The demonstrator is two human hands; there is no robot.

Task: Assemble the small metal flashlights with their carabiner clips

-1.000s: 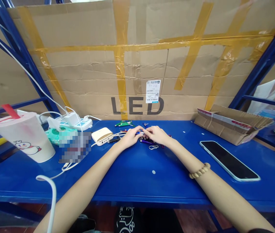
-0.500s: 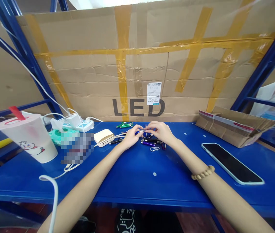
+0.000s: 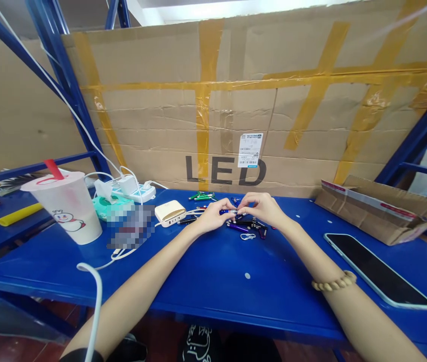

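Observation:
Both hands meet over the middle of the blue table. My left hand is closed, its fingers pinching a small blue metal tube with a silvery end. At the tube's right end, the thumb and fingers of my right hand are pinched together on it. Just below and behind the hands lies a loose pile of similar small tubes, including a purple tube and dark pieces. A silvery carabiner clip lies in front of them. Several green tubes lie farther back. My fingers hide part of the pile.
On the left are a white cup with a red straw, a green tissue pack, a power strip and a cream charger box with cables. A phone and an open cardboard box are on the right. Cardboard stands behind.
The view has shifted, so everything sits farther right in the picture. Both hands stay together on the blue tube, which now shows more plainly between them.

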